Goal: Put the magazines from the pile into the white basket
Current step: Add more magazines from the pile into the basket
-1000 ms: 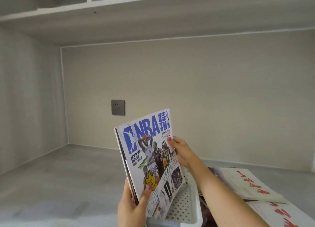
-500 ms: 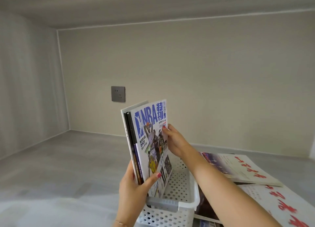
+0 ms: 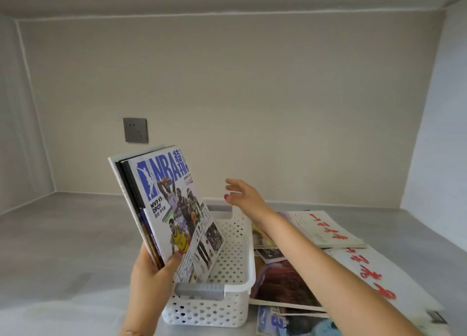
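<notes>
Counts: 2 hands, 1 white basket (image 3: 227,280), approx. 3 magazines held upright as a bunch, several more in a loose pile; exact no. in the pile can't be told.

Left of the left grip: bare grey bench (image 3: 63,247), wide open room out to the side wall. A grey wall socket (image 3: 135,130) sat on the back wall, above and left of the grip.

Left hand (image 3: 149,272): grip closed round the bunch's lower left corner, thumb across the front cover, fingers behind. The held magazines (image 3: 174,209) stood on edge, NBA cover in front w/ a dark one and a pale one behind, tops tilted left, bottom edge down inside the basket against its left side.

Right of that grip: the basket's floor lay bare, perforated walls, grey handle at near and far ends. Near rim just below the grip.

Right hand (image 3: 243,195): grip open, fingers spread, holding nothing, hovering over the basket's far right corner, apart from the bunch.

Right of the right grip: the pile (image 3: 290,280) lay flat on the bench, touching the basket's right wall, covers overlapping, two w/ red script on top, running off the frame's lower right. Beyond the pile, clear bench to the right wall.
</notes>
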